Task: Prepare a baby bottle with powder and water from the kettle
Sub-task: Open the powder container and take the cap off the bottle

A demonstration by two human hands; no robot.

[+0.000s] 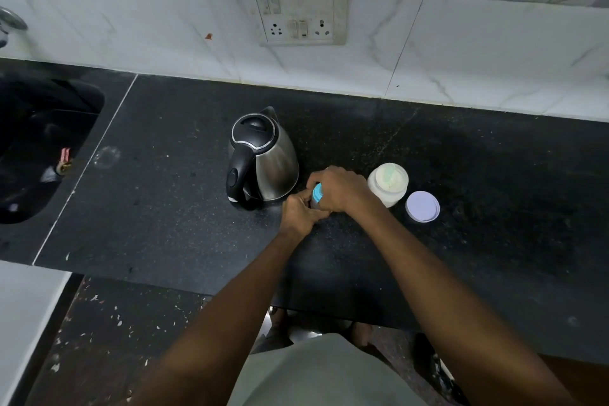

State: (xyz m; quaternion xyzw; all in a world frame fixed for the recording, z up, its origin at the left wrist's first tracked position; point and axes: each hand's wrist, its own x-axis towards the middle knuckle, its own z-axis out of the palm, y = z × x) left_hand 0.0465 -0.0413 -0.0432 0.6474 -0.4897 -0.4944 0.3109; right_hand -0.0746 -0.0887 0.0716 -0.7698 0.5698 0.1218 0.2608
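Observation:
The baby bottle [317, 194] stands on the black counter [164, 208], mostly hidden by both hands; only its blue collar shows. My left hand [301, 212] grips the bottle's body from the left. My right hand [341, 189] is closed over the bottle's top. A steel kettle [267, 160] with a black handle and shut lid stands just left of the bottle. To the right an open white jar [388, 183] holds pale powder, and its round lid [422, 206] lies flat beside it.
A dark sink [43, 148] is set into the counter at far left, with a tap [10, 23] above it. A switch and socket panel [296, 10] hangs on the tiled wall behind. The counter's front edge runs just before my body.

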